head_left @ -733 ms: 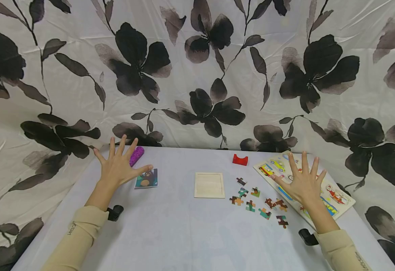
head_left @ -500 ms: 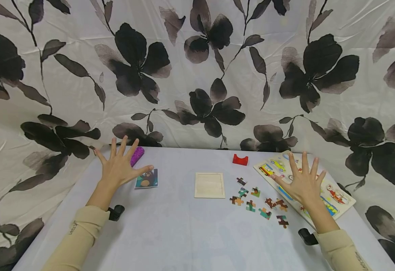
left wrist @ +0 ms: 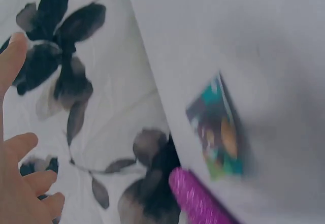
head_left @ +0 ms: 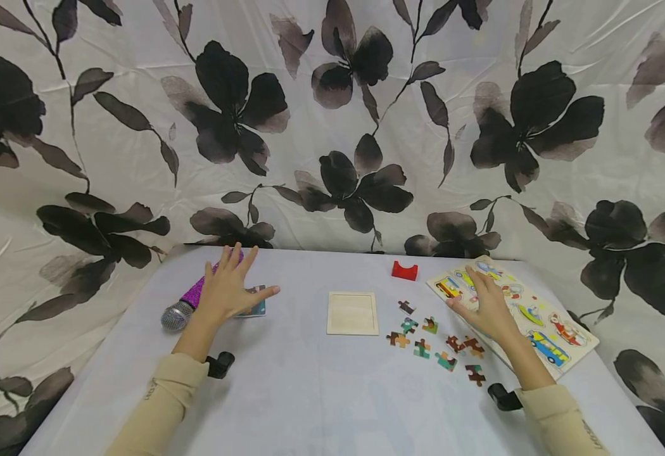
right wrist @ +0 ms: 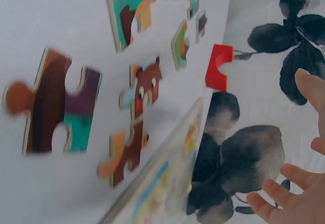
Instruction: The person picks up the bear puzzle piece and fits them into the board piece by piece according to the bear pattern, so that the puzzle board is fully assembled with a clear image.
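My left hand [head_left: 224, 288], fingers spread, hangs over a purple glittery microphone [head_left: 194, 294] with a silver mesh head. Its thumb overlaps a small bear picture card [head_left: 258, 309], whose left part is hidden in the head view. The left wrist view shows the card [left wrist: 216, 132] and the microphone's purple handle [left wrist: 198, 198] apart from the fingers. My right hand [head_left: 492, 313], also holding nothing, is above a vehicle puzzle board [head_left: 560, 326]. Loose jigsaw pieces [head_left: 445, 360] lie to its left; the right wrist view shows brown, teal and bear-face pieces [right wrist: 147, 87].
A shallow square wooden tray [head_left: 352, 313] lies mid-table on the white cloth [head_left: 310, 392]. Near the back edge stands a red notched block [head_left: 404, 270]. A floral curtain [head_left: 332, 126] hangs behind the table. Each wrist carries a black camera [head_left: 220, 365].
My left hand has moved right and slightly down, uncovering the microphone's head and overlapping more of the card. The right hand has shifted left, its fingers now closer together.
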A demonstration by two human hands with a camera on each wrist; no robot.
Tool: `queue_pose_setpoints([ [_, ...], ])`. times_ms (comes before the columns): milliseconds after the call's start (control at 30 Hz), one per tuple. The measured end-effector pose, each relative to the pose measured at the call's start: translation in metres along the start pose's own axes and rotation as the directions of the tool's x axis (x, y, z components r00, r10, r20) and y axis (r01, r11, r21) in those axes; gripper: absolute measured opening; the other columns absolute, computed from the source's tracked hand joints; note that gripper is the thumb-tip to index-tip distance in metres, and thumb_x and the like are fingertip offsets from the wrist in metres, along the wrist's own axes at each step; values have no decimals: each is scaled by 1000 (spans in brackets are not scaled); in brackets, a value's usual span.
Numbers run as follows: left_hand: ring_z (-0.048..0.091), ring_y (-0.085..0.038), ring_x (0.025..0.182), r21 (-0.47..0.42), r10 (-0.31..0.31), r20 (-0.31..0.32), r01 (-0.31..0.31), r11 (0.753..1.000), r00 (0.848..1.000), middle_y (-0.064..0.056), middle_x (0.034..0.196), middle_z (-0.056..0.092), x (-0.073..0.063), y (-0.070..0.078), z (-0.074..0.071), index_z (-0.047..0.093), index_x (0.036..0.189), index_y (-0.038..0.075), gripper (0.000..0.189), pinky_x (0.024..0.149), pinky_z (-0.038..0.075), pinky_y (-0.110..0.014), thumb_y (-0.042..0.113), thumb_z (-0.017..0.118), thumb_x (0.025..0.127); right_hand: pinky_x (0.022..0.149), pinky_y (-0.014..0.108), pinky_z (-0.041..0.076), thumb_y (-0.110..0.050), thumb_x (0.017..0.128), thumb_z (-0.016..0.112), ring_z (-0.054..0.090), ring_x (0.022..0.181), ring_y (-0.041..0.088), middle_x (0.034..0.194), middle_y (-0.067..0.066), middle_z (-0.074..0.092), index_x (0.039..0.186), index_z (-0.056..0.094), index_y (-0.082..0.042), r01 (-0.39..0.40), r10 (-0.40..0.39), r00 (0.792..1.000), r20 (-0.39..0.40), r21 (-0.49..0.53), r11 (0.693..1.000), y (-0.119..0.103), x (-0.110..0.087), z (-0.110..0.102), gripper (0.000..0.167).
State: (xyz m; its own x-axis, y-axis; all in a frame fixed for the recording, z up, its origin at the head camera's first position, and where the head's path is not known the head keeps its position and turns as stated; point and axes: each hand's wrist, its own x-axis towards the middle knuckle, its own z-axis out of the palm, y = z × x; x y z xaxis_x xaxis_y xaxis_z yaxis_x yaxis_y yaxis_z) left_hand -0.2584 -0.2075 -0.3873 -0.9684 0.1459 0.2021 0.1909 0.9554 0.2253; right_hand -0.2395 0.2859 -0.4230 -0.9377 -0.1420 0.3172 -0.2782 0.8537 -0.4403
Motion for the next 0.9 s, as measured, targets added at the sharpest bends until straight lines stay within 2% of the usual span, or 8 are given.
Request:
queue_pose_setpoints([
  [133, 19, -44, 139, -43, 40, -15, -40, 998, 999, -26, 150, 24, 3, 19, 20, 27, 149, 11, 95, 107, 12, -66, 66, 57, 78, 97, 70, 28, -37, 87, 66, 29, 128, 52, 140, 34, 31, 146, 27, -1, -28, 27, 999, 40, 35, 999, -3, 6, 16, 79],
  [200, 30, -44, 134, -81, 61, -21, -62, 995, 998, -26, 145, 35, 4, 29, 31, 33, 146, 8, 91, 106, 22, -64, 63, 58, 79, 98, 68, 29, -36, 87, 65, 31, 127, 51, 139, 34, 33, 145, 29, 0, -33, 31, 998, 50, 50, 998, -5, 10, 24, 76],
  [333, 49, -40, 122, -184, 74, 15, -70, 981, 997, -22, 133, 51, 7, 49, 52, 44, 140, 5, 84, 97, 41, -56, 59, 63, 79, 98, 63, 34, -31, 88, 65, 38, 124, 48, 136, 32, 40, 143, 33, 2, -29, 21, 997, 76, 104, 994, -9, 18, 44, 71],
  [400, 54, -38, 117, -223, 78, 45, -66, 972, 996, -20, 129, 56, 9, 58, 63, 48, 137, 4, 79, 93, 46, -52, 55, 66, 80, 97, 61, 37, -29, 88, 65, 44, 120, 45, 134, 30, 44, 141, 35, 2, -30, 18, 996, 93, 134, 991, -12, 22, 53, 69],
  [567, 55, -36, 116, -303, 118, 89, -86, 949, 989, -19, 124, 60, 15, 75, 90, 54, 129, -1, 72, 96, 45, -47, 44, 74, 77, 92, 55, 45, -22, 88, 66, 53, 108, 41, 127, 28, 52, 136, 43, 5, -57, 33, 991, 132, 187, 981, -19, 33, 73, 60],
  [700, 51, -36, 120, -368, 145, 141, -84, 926, 979, -21, 128, 57, 16, 84, 105, 53, 129, -5, 81, 101, 41, -46, 42, 80, 70, 92, 51, 46, -22, 88, 66, 55, 109, 38, 125, 25, 56, 128, 52, 7, -121, 89, 977, 196, 158, 980, -22, 41, 86, 50],
  [800, 45, -37, 126, -376, 172, 207, -85, 923, 963, -22, 133, 51, 17, 89, 114, 48, 133, -7, 94, 106, 35, -48, 45, 84, 63, 93, 50, 46, -24, 88, 66, 55, 108, 35, 118, 23, 60, 122, 57, 8, -166, 133, 959, 250, 118, 979, -24, 45, 93, 47],
  [900, 36, -37, 132, -346, 204, 275, -101, 933, 940, -22, 141, 42, 17, 92, 120, 41, 138, -6, 105, 110, 24, -55, 48, 85, 60, 91, 48, 47, -24, 87, 67, 56, 102, 33, 110, 22, 62, 117, 61, 9, -176, 149, 949, 279, 75, 981, -27, 47, 97, 45],
])
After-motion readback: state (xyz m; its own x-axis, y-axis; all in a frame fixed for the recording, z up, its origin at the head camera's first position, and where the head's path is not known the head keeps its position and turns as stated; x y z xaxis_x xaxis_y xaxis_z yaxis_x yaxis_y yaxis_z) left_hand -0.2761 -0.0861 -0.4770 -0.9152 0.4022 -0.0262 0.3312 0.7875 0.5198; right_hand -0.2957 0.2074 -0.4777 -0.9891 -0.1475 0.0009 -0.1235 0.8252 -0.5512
